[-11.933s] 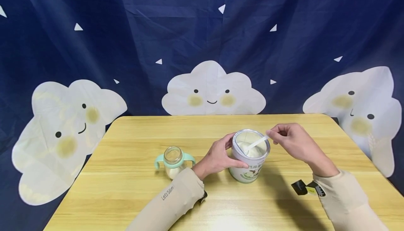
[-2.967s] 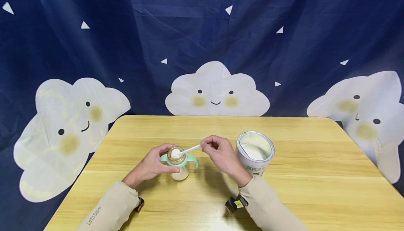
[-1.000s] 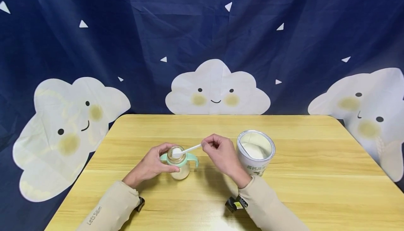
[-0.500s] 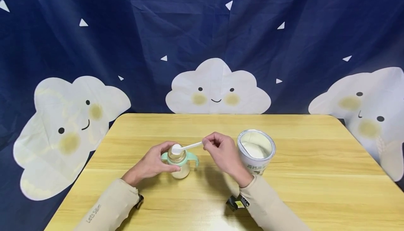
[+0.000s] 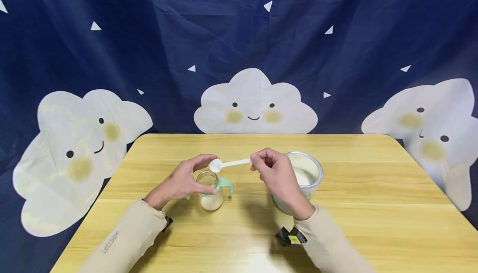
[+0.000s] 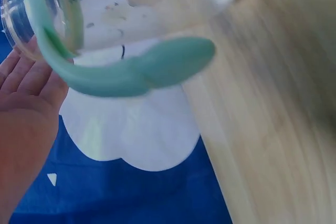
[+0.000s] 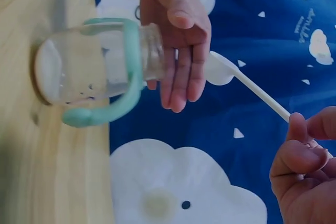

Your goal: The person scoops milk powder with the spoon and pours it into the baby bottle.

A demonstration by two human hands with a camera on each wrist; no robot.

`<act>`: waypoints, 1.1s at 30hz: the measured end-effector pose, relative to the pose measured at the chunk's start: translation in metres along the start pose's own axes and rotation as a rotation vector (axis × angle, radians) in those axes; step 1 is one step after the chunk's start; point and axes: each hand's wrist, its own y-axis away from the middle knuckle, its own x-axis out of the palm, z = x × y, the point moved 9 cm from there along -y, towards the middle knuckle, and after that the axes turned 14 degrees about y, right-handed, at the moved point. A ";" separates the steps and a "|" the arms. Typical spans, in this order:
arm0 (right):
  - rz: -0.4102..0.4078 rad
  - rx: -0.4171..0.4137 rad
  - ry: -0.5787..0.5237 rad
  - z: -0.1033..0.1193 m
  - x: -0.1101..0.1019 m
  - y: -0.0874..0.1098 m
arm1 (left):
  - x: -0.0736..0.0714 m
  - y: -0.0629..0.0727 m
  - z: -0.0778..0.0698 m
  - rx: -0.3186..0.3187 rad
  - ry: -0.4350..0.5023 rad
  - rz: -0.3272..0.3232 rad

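Note:
A clear baby bottle (image 5: 210, 201) with mint-green handles stands upright and uncapped, pale powder at its bottom. My left hand (image 5: 179, 184) is beside and behind its neck, fingers extended and not wrapped around it; whether it touches the neck I cannot tell. In the right wrist view those fingers lie straight past the bottle's mouth. My right hand (image 5: 276, 175) pinches the handle end of a white measuring scoop (image 5: 215, 165). The scoop's bowl is above and behind the bottle's mouth, near my left fingertips, with no heap of powder showing. A green handle (image 6: 173, 61) fills the left wrist view's top.
An open milk powder can (image 5: 313, 175), part full of white powder, stands on the wooden table (image 5: 373, 181) behind my right hand and partly hidden by it. A dark blue curtain (image 5: 224, 28) with smiling clouds hangs beyond the table's far edge.
Earlier my left hand steadied the can during scooping, then held the bottle while the scoop tipped powder in. Now the scoop has lifted up off the mouth and my left fingers have loosened and risen.

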 end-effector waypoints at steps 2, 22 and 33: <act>-0.001 0.002 0.005 0.001 -0.007 0.000 | 0.004 -0.003 -0.004 0.001 0.017 0.014; -0.049 0.101 0.120 -0.013 -0.082 0.007 | 0.058 -0.037 -0.038 0.048 0.062 0.043; -0.101 0.100 0.190 -0.026 -0.121 0.014 | 0.092 -0.057 -0.046 0.058 0.128 0.048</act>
